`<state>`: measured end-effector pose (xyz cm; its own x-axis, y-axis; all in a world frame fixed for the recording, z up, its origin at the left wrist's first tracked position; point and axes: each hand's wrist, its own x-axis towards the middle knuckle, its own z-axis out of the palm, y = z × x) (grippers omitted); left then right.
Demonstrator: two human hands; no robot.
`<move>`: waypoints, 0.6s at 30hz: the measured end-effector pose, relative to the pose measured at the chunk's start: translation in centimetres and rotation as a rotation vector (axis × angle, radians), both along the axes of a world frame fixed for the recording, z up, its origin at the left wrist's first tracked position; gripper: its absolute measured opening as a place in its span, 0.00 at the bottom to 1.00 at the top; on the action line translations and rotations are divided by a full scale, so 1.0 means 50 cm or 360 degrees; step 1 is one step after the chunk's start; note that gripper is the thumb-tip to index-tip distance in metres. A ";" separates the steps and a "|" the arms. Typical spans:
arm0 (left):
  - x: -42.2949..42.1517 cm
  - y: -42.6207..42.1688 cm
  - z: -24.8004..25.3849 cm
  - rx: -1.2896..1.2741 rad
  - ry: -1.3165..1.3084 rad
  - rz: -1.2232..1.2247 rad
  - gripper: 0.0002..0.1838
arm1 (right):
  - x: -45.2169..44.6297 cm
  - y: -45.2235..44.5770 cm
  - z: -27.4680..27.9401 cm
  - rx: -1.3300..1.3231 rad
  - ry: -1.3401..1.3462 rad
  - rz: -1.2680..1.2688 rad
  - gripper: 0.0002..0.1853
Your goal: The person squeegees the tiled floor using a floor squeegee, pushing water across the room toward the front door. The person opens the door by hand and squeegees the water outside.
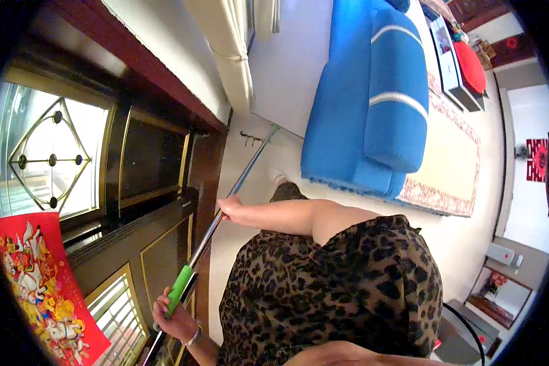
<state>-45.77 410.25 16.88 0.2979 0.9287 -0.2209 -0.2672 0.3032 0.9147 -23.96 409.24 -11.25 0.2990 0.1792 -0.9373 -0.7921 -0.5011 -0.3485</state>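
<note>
A long metal pole [245, 177] with a green grip [180, 288] runs diagonally across the left half of the head view. My left hand [174, 314], with a band at its wrist, is closed around the green grip. Farther up, my right hand [229, 207] wraps around the bare metal shaft. The pole's far end has a small green piece [275, 127] near the pale floor; I cannot make out what head it carries. Close to that end is a dark hooked thing [249, 138].
A dark door [155, 158] with gold trim and a red poster [43, 287] stands close on the left. Ahead hangs a tied cream curtain [233, 55]. The blue sofa [341, 122] is to the right, beside a patterned rug [448, 177] and a low cabinet [454, 67].
</note>
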 end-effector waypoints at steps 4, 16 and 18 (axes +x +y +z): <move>0.171 -0.006 -0.044 0.0028 -0.0081 0.0139 0.11 | 0.167 0.032 -0.047 0.0040 -0.0146 -0.0053 0.09; 0.513 0.037 -0.130 0.0659 0.0541 -0.0400 0.16 | 0.654 -0.260 -0.141 -0.0841 -0.1081 0.2216 0.21; 0.524 0.044 -0.125 0.0604 0.0554 -0.0334 0.16 | 0.627 -0.444 -0.190 -0.1031 -0.0734 0.2962 0.25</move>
<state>-19.59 412.43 10.61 0.4544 0.8908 -0.0009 0.1010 -0.0505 0.9936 7.39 387.06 -20.78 0.3724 0.2264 -0.9000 0.8107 -0.5514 0.1968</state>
